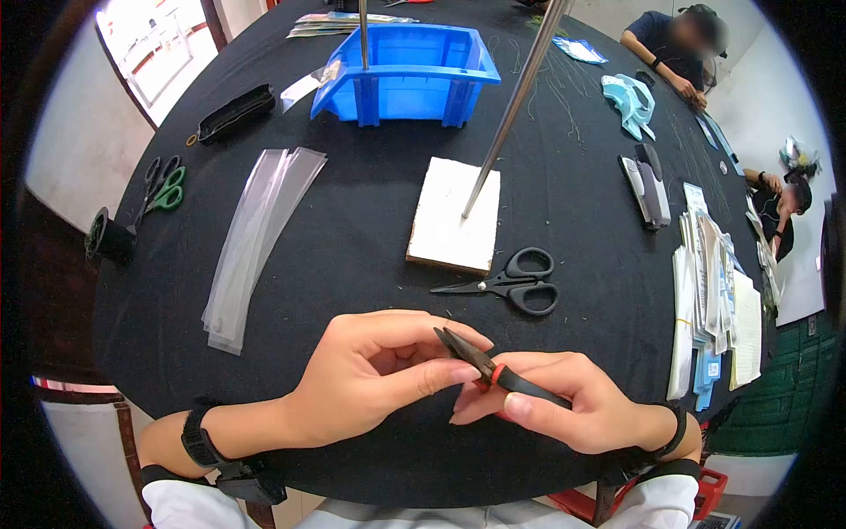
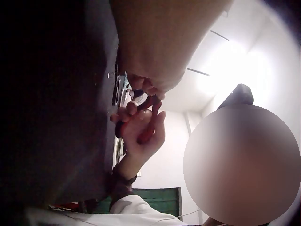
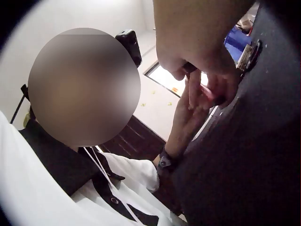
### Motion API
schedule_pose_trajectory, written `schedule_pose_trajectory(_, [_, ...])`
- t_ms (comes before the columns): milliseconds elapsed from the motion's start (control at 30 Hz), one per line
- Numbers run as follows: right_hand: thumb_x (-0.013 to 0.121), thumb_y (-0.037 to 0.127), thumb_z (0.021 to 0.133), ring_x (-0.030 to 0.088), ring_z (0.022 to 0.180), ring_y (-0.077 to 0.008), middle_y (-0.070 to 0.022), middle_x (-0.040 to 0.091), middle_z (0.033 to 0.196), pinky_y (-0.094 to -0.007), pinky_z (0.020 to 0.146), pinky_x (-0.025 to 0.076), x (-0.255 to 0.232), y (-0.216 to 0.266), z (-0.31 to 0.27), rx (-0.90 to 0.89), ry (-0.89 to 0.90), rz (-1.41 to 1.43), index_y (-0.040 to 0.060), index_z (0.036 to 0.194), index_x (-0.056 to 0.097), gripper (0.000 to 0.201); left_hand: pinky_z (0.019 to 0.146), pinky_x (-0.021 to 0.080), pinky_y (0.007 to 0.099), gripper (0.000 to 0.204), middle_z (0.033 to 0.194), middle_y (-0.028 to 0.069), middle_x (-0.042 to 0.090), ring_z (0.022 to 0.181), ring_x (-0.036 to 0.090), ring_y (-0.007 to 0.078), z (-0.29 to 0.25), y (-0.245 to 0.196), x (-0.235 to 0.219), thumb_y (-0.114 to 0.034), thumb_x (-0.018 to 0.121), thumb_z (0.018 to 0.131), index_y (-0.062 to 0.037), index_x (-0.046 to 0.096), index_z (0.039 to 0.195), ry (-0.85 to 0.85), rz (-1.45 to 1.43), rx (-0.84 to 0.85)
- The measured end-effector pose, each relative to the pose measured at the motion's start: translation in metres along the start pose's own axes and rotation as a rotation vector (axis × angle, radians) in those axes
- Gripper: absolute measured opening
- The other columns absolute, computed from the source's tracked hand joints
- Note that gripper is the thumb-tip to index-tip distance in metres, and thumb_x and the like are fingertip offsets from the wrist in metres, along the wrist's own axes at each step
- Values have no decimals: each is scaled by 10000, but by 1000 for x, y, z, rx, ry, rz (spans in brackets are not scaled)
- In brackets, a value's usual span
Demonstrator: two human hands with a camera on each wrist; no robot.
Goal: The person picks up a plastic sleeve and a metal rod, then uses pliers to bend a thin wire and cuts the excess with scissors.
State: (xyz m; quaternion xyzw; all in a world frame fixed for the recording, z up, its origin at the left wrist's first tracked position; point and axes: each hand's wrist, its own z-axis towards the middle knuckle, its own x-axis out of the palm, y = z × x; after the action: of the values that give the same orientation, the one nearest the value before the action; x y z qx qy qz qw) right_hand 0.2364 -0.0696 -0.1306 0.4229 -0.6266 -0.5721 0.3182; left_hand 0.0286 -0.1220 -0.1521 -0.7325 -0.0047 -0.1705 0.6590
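Note:
A pair of pliers (image 1: 476, 360) with dark metal jaws and red-and-black handles is held between both hands, above the near part of the table. My right hand (image 1: 573, 401) grips the handles, thumb along the near side, and the jaws point up and left. My left hand (image 1: 370, 370) curls round the head of the pliers, thumb at the pivot and fingers behind the jaws. In the left wrist view, red handles (image 2: 149, 134) lie across the right palm. Black-handled scissors (image 1: 507, 284) lie just beyond the hands.
A white block (image 1: 432, 212) with a metal rod (image 1: 507, 132) stands mid-table, behind it a blue bin (image 1: 414, 97). Clear plastic strips (image 1: 251, 256) lie left, near green-handled scissors (image 1: 166, 189) and a thread spool (image 1: 107, 238). A stapler (image 1: 648, 189) and paper packets (image 1: 705, 282) lie right.

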Motion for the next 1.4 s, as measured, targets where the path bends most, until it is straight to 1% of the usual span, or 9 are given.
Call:
schedule_pose_trajectory(67, [477,193,924,577,901,-174,-98,593,1010,-289,782,443,-2,2,0,66,47,61,-8,1016,624,266,593,448,172,207,854,81,639,720,593,75,0,0,0,-4,646,778,40,637,980,-12,31,37])
schedule_pose_trajectory(233, [455,242,936,550,984,-178,-113,571,1104,-296,840,422,-4,-6,1,-15,78,141,8,1056,622,311,603,463,175,204,847,103,637,740,622,106,-1,4,-1,2,653,769,46,639,968,-32,24,133])
schedule_pose_trajectory(433, [468,250,931,543,1004,-181,-110,564,1128,-295,857,414,-10,-3,1,24,95,113,25,1019,648,301,631,491,188,198,861,113,640,758,632,129,0,3,-3,14,657,761,50,641,955,-5,97,78])
schedule_pose_trajectory(633, [493,248,919,557,965,-191,-114,577,1058,-298,834,425,-21,2,1,49,168,40,34,959,665,277,443,357,180,217,669,48,606,520,515,57,2,-5,-6,-70,722,696,-22,679,903,37,560,314])
schedule_pose_trajectory(733, [509,244,911,572,938,-202,-124,585,1034,-306,823,433,-27,4,0,46,210,9,34,939,666,263,406,275,195,234,578,5,537,450,421,50,0,-6,-5,-115,741,667,-56,688,887,41,604,336])
schedule_pose_trajectory(1000, [557,233,876,611,846,-246,-161,602,1009,-321,724,473,-27,10,-3,31,260,-122,-36,898,639,282,400,315,211,280,616,11,533,461,443,81,0,-1,-2,-148,757,656,-62,680,911,147,652,403])
schedule_pose_trajectory(1100, [571,227,866,614,822,-260,-167,602,1001,-325,699,478,-34,11,-4,34,343,-171,-57,879,632,291,417,340,210,314,634,16,544,466,446,88,1,-4,-1,-140,744,655,-57,669,949,187,620,436])
schedule_pose_trajectory(1267, [568,222,868,613,818,-275,-170,598,1015,-333,711,480,-38,10,-4,-8,396,-243,-60,852,637,290,440,367,222,357,649,36,557,469,444,102,-1,-8,-1,-40,564,651,-3,641,997,265,452,353])
schedule_pose_trajectory(1400, [532,223,893,588,919,-280,-193,569,1083,-332,802,453,-40,4,-4,-56,436,-43,-32,902,647,279,440,363,218,377,649,40,563,475,445,97,-2,-7,-2,-37,539,638,10,637,1000,249,492,356])
